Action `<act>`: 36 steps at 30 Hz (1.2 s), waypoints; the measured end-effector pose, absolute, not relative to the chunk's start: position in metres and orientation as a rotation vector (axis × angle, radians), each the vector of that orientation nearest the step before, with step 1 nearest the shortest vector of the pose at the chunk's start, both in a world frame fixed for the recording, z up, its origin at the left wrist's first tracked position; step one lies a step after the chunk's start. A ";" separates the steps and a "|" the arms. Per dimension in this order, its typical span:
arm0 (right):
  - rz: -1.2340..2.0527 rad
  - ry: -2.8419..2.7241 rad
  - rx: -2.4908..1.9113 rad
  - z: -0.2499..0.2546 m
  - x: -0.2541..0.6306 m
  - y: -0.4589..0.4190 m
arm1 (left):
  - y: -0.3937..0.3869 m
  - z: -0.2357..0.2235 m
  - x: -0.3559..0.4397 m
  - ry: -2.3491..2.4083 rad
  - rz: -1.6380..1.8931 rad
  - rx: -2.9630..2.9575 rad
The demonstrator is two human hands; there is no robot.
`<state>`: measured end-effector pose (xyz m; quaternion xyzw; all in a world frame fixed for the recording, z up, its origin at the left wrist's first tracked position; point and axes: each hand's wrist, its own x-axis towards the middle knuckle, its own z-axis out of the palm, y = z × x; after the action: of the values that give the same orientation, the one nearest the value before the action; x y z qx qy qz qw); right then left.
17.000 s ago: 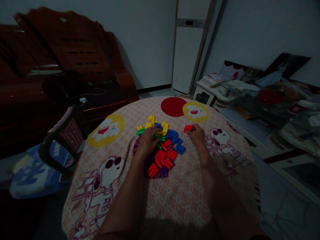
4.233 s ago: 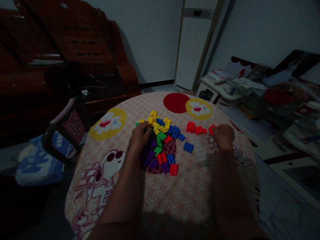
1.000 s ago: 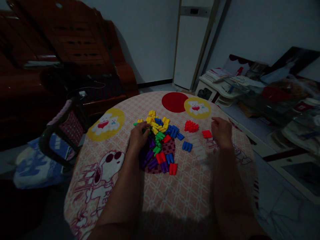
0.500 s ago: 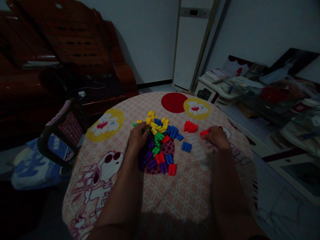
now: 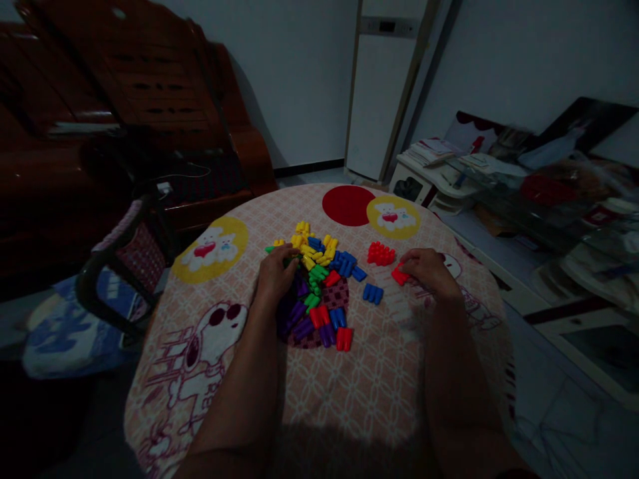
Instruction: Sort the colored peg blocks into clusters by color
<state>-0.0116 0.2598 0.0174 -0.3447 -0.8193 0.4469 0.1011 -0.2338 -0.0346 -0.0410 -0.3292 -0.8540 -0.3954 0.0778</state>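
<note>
My right hand (image 5: 426, 269) pinches a red plastic building block (image 5: 399, 274) at the right of the pile. Just left of and beyond that block stands a cluster of red blocks (image 5: 381, 253). My left hand (image 5: 275, 274) rests at the left side of the mixed pile, thumb and fingers apart, against green blocks (image 5: 315, 276) partly hidden under it. The pile also holds yellow blocks (image 5: 327, 249), blue blocks (image 5: 343, 263) and purple blocks (image 5: 303, 326). A single blue block (image 5: 373, 293) lies between the pile and my right hand. A red block (image 5: 344, 338) lies at the near edge.
A patterned cloth (image 5: 349, 399) covers the round table. A chair (image 5: 124, 266) stands at the left, with a wooden sofa (image 5: 164, 100) behind. At the right, a cabinet (image 5: 414, 176) bears papers and clutter. A tall white air conditioner (image 5: 379, 100) stands by the wall.
Over the last second my right hand came down to the loose red block, gripped it and shifted it left, nearer the red cluster. Earlier, several red blocks left the pile. My left hand stays put.
</note>
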 end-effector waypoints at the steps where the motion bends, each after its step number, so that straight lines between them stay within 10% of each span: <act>1: 1.414 -2.366 -1.057 0.018 -0.013 0.257 | -0.035 -0.041 -0.234 -2.553 -1.188 -0.986; 36: 1.860 -1.789 -1.176 0.003 -0.034 0.240 | -0.034 -0.040 -0.234 -2.557 -1.199 -0.979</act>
<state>-0.0345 0.2397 0.0026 -0.4099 -0.6236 0.6481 0.1520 -0.2337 -0.0342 -0.0402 -0.3267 -0.8529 -0.4000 0.0763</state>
